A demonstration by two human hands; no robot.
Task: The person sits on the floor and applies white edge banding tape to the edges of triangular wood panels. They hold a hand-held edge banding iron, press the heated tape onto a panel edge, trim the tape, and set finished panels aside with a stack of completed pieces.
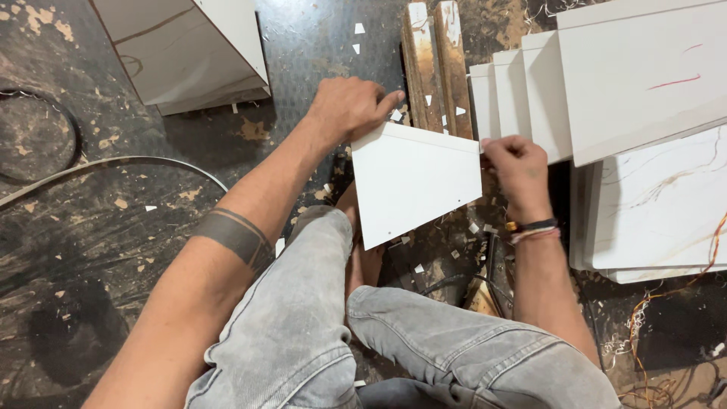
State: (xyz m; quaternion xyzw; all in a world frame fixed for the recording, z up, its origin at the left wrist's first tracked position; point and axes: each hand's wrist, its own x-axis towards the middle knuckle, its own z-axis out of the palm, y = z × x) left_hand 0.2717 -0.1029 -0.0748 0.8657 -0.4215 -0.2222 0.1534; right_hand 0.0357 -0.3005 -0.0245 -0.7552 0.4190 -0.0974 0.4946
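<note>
Dusty workshop floor, two hands, left, right, gripping one white panel

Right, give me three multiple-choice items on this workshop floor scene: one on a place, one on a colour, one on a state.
1. Where is the left hand on the small white rectangular laminated panel?
A. at its top left corner
B. at its bottom edge
C. not touching it

2. What colour is the strip of edge banding curving over the dark floor?
A. red
B. pale grey-white
C. green

3. How does the right hand stand?
A. open flat on the floor
B. closed in a grip at the panel's right edge
C. resting on the knee

Answers:
1 A, its fingers lie over that corner.
2 B, it shows pale against the floor.
3 B, its fingers are curled by the panel's upper right corner.
</note>
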